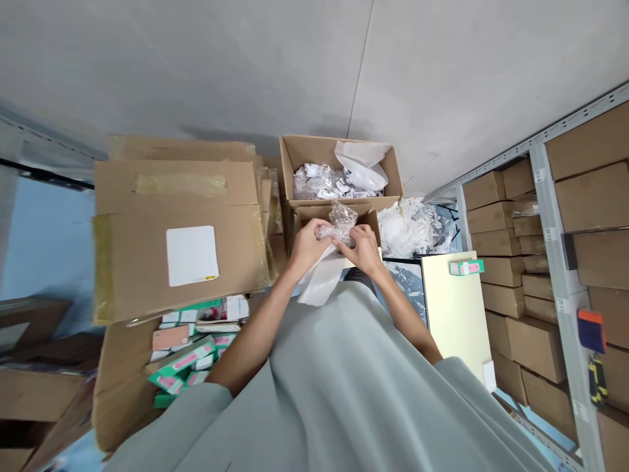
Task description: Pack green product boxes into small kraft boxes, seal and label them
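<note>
My left hand (pixel 308 244) and my right hand (pixel 362 248) are closed on a crumpled clear plastic wrapper (pixel 340 224), held between them over my lap. Under the hands hangs a white sheet or bag (pixel 322 278). Just beyond the hands stands an open cardboard box (pixel 388 172) filled with discarded clear and white wrappers. What is inside the wrapper I cannot make out.
A large taped carton (pixel 177 236) with a white label lies at the left. Below it an open box holds several small green-and-pink packets (pixel 189 360). A pile of white scraps (pixel 410 226) lies at the right, next to a pale board (pixel 455 308) with one green packet (pixel 466 267). Metal shelving (pixel 560 275) with cartons fills the right side.
</note>
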The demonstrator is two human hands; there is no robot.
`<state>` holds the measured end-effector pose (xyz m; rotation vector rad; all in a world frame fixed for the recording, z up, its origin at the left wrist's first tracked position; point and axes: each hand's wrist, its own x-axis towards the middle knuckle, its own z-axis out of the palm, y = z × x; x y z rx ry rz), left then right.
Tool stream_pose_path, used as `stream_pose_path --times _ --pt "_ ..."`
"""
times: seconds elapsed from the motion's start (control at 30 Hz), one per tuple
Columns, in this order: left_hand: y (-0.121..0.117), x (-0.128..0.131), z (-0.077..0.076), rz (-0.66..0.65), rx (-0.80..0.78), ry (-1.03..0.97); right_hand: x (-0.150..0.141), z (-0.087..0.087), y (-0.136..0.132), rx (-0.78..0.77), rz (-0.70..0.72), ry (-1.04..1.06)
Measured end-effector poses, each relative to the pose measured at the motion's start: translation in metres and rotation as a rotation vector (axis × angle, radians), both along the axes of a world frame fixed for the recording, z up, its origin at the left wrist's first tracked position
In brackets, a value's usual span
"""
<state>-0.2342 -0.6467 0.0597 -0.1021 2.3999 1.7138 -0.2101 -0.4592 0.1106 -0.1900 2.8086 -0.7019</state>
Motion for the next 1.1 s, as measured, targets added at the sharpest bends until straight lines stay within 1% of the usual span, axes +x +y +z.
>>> stream_pose_path --times 0.07,0.13,0.2,0.27,0.33,0.4,0.47,0.53,0.6,0.67,0.73,0.8,0.87,0.93,1.0,1.1 --pt "0.001 0.002 -0.003 -0.058 0.063 0.004 -0.011 -0.005 0.002 0.004 -0.020 -0.075" --pt "-0.002 0.006 -0.004 -0.108 0.090 0.007 -0.018 -0.010 0.006 -0.003 -0.119 -0.138" --pt "-0.008 0.011 -0.004 -0.193 0.017 0.024 -0.021 -0.012 0.011 0.002 -0.247 -0.170" --pt "-0.015 0.013 -0.004 -0.305 -0.118 0.046 -0.020 -0.012 0.016 0.039 -0.297 -0.167" --pt "-0.019 0.012 -0.004 -0.395 -0.239 0.046 -0.018 -0.009 0.018 0.135 -0.272 -0.154" --pt "-0.018 0.006 -0.004 -0.435 -0.317 0.049 -0.018 -0.006 0.018 0.263 -0.219 -0.170" --pt "-0.014 -0.004 -0.006 -0.450 -0.354 0.074 -0.021 -0.005 0.015 0.361 -0.154 -0.212" --pt "-0.006 -0.016 -0.010 -0.446 -0.374 0.105 -0.027 -0.006 0.012 0.413 -0.092 -0.241" --pt "0.001 -0.028 -0.016 -0.419 -0.410 0.112 -0.033 -0.009 0.008 0.446 -0.061 -0.261" --pt "0.006 -0.037 -0.024 -0.395 -0.458 0.090 -0.039 -0.012 0.004 0.455 -0.046 -0.293" --pt "0.007 -0.041 -0.033 -0.410 -0.481 0.063 -0.042 -0.014 0.002 0.430 -0.011 -0.338" --pt "0.001 -0.040 -0.041 -0.459 -0.463 0.058 -0.043 -0.015 0.002 0.391 0.042 -0.358" --pt "-0.011 -0.035 -0.047 -0.494 -0.429 0.076 -0.043 -0.016 0.003 0.373 0.082 -0.341" --pt "-0.024 -0.030 -0.052 -0.512 -0.414 0.082 -0.043 -0.018 0.004 0.378 0.101 -0.320" --pt "-0.032 -0.026 -0.054 -0.533 -0.418 0.044 -0.047 -0.023 0.004 0.381 0.128 -0.333" --pt "-0.027 -0.029 -0.056 -0.585 -0.487 -0.047 -0.058 -0.032 -0.001 0.374 0.197 -0.397"
